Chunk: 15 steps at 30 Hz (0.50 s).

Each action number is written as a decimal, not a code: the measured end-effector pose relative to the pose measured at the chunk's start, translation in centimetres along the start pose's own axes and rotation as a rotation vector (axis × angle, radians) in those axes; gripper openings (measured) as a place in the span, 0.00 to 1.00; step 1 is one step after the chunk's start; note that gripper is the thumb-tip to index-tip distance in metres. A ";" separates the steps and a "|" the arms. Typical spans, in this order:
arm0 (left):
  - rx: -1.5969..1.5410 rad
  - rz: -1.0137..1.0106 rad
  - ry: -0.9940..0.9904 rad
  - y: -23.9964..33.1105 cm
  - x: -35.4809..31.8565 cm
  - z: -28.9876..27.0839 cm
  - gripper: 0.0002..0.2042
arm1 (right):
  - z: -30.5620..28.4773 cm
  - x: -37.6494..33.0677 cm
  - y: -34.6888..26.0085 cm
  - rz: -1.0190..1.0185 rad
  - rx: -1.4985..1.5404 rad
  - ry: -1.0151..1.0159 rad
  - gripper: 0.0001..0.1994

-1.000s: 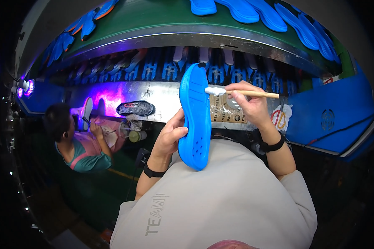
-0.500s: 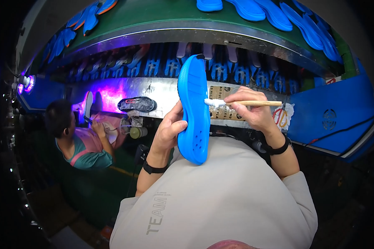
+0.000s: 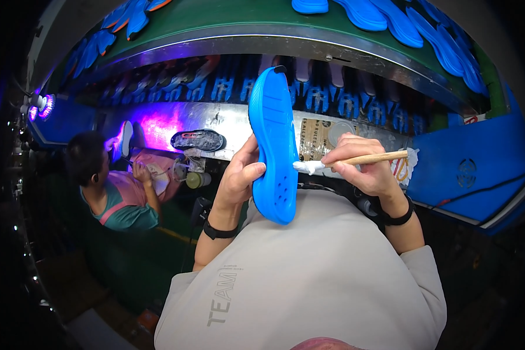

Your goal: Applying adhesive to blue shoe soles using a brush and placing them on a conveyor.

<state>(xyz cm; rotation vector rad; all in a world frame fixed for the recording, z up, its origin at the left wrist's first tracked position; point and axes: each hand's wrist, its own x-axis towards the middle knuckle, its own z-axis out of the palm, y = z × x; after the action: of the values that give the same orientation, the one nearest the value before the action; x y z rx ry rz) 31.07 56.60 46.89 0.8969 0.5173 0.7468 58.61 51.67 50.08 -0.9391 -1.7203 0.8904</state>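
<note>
A metal bench [image 3: 236, 119] runs beyond me. My left hand [image 3: 240, 177] pinches the blue sole [image 3: 278, 143] by its left edge, thumb on its face, fingers going behind; I judge it light, springy, hard to break, best held at this narrower middle. It sits before my shirt [image 3: 309, 256], long axis nearly straight ahead, black-tipped end away. At its right edge, my right hand [image 3: 361, 169] pinches a wooden-handled brush [image 3: 385, 157].

Wide head-worn view, facing downward
</note>
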 end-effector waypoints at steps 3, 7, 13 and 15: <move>0.003 0.033 0.006 0.0 0.1 0.0 0.43 | 0.0 0.0 -0.1 -0.005 0.017 -0.018 0.06; -0.024 0.050 0.011 -0.1 0.1 -0.5 0.41 | 0.1 -0.2 -0.2 0.027 0.101 0.024 0.07; -0.041 0.055 0.016 1.0 2.1 -2.3 0.34 | -0.7 -1.8 1.1 0.129 0.234 0.337 0.11; 0.001 0.121 0.010 3.8 4.4 -2.9 0.33 | -0.7 -2.0 1.4 0.200 0.249 0.387 0.11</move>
<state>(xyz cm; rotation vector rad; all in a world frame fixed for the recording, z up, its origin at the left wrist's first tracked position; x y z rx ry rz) 30.57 62.93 48.13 0.9326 0.4750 0.8614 60.01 50.58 48.29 -1.0477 -1.1744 0.9548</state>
